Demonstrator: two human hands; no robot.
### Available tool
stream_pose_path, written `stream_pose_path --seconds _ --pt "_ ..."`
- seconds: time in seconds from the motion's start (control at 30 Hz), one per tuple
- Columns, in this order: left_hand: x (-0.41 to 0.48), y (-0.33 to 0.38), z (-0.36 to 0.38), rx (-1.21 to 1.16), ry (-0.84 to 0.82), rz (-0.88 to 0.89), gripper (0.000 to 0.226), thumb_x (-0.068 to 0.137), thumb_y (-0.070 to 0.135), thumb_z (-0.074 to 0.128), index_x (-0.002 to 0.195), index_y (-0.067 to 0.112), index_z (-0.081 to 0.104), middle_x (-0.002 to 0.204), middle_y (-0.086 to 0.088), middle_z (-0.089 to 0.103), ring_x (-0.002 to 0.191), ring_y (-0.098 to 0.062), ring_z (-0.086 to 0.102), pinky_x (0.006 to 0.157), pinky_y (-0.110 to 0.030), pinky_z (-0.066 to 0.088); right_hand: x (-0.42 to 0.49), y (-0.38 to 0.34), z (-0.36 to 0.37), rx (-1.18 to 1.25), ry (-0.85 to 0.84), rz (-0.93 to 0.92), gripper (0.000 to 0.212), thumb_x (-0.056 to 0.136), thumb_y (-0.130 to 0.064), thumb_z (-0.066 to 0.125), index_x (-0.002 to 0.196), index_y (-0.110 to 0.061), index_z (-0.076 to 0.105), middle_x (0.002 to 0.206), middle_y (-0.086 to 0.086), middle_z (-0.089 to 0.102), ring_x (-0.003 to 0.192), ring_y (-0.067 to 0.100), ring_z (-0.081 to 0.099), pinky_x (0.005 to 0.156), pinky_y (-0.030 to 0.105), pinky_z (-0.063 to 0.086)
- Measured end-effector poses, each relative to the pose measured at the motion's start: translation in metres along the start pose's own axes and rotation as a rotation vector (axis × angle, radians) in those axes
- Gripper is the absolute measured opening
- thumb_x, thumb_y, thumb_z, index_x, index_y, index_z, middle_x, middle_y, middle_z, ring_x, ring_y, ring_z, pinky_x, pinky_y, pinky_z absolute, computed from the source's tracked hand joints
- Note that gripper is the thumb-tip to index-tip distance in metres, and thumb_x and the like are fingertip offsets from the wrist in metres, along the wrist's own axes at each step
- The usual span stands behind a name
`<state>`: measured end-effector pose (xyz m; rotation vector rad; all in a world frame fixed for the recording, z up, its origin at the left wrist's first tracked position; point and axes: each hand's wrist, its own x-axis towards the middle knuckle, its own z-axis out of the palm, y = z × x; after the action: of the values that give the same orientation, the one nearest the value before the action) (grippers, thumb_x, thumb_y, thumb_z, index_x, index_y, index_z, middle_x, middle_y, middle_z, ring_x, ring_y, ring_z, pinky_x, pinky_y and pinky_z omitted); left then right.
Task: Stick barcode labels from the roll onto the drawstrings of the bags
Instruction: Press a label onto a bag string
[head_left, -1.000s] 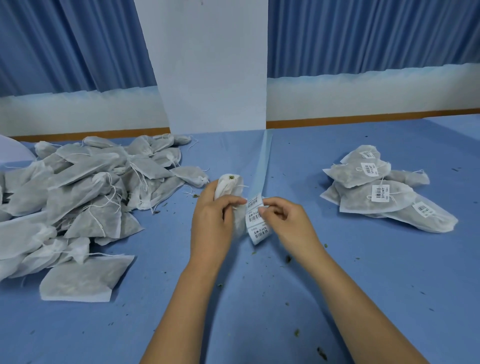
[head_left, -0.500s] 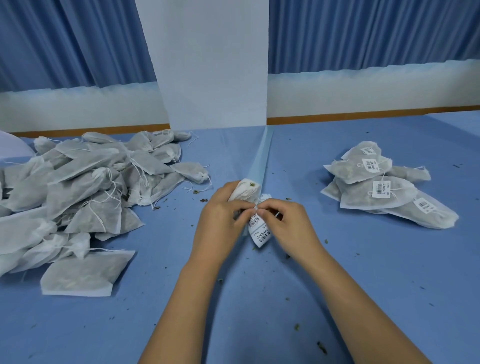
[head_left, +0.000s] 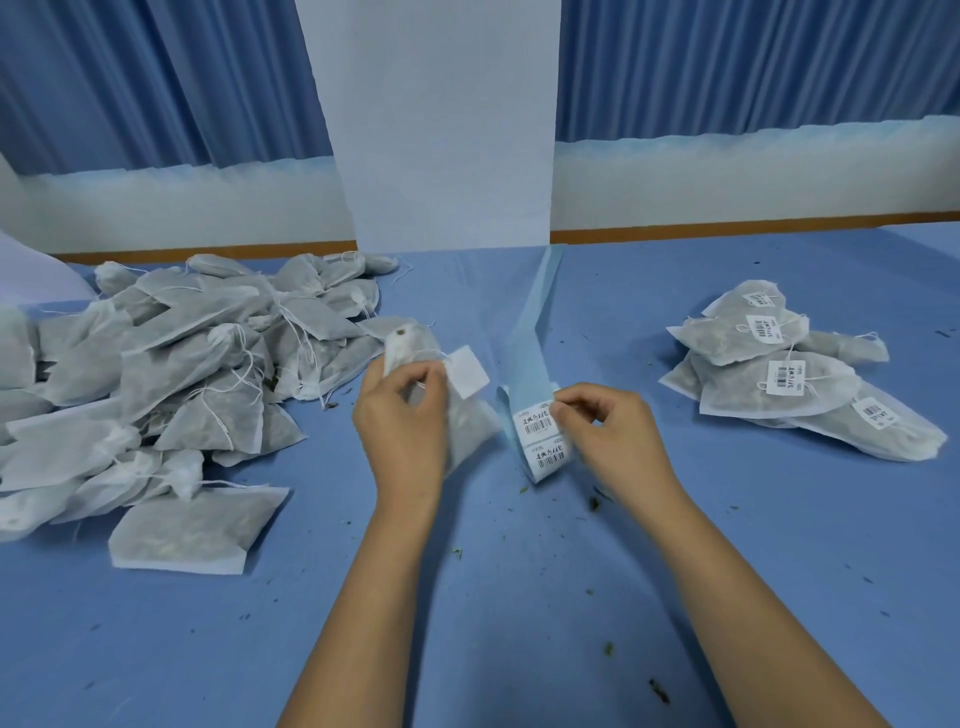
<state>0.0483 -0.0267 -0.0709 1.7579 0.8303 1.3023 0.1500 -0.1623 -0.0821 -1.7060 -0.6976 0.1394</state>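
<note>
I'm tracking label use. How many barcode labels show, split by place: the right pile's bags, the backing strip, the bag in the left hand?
Labels on the right pile: 4
Labels on the backing strip, pinched by the right hand: 2
Label on the bag gripped by the left hand, blank side showing: 1
Total: 7

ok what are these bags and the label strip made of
The bag in the left hand looks like thin matte non-woven fabric: slightly see-through, dark filling showing. The label strip seems smooth pale blue backing paper, probably coated, carrying matte white paper labels with printed barcodes.
</note>
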Motion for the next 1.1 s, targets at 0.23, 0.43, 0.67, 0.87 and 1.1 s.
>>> stream_pose_path --seconds 0.23,0.43,0.67,0.87,1.1 --pt "0.0 0.012 -0.006 -0.285 -0.113 -0.104 0.023 0.085 0.01 0.07 0.072 0.028 0.073 0.091 0.005 0.07 0.099 0.01 0.058 0.091 -0.014 0.041 0.0 -0.002 -0.003 0.037 0.226 -0.037 0.01 0.082 -0.011 0.071 0.09 -0.014 0.066 0.078 -0.005 0.059 0.065 0.009 0.048 0.065 0.022 0.044" --pt "-0.015 0.023 0.001 -0.258 -0.514 0.114 0.021 0.082 -0.002 0.071 0.076 0.018 0.074 0.086 0.002 0.066 0.084 0.012 0.058 0.077 -0.004 0.039 -0.014 -0.025 -0.005 0.203 0.036 -0.284 0.01 0.082 -0.02 0.071 0.091 -0.023 0.069 0.058 -0.002 0.04 0.054 0.01 0.032 0.054 0.015 0.032" --pt "-0.013 0.022 -0.001 -0.325 -0.566 0.03 0.02 0.084 0.002 0.071 0.082 0.021 0.076 0.098 -0.005 0.068 0.087 0.015 0.057 0.077 -0.003 0.039 -0.006 -0.026 -0.021 0.193 -0.004 -0.157 0.018 0.084 -0.004 0.068 0.074 -0.019 0.071 0.051 -0.007 0.032 0.052 0.009 0.03 0.05 0.014 0.028" --pt "-0.015 0.022 0.0 -0.322 -0.589 -0.005 0.027 0.088 -0.002 0.064 0.089 0.022 0.077 0.099 0.002 0.063 0.091 0.013 0.057 0.079 -0.003 0.039 0.001 -0.025 -0.044 0.229 0.004 -0.091 0.018 0.086 -0.004 0.064 0.074 -0.017 0.069 0.066 0.015 0.042 0.05 0.003 0.035 0.051 0.008 0.031" --pt "-0.013 0.019 0.002 -0.28 -0.517 -0.025 0.038 0.085 -0.011 0.057 0.089 0.021 0.078 0.093 0.018 0.059 0.091 0.008 0.059 0.08 -0.006 0.042 0.0 -0.021 -0.04 0.164 -0.137 0.005 0.015 0.088 -0.011 0.064 0.075 -0.016 0.07 0.053 -0.001 0.054 0.044 0.001 0.039 0.047 0.006 0.032"
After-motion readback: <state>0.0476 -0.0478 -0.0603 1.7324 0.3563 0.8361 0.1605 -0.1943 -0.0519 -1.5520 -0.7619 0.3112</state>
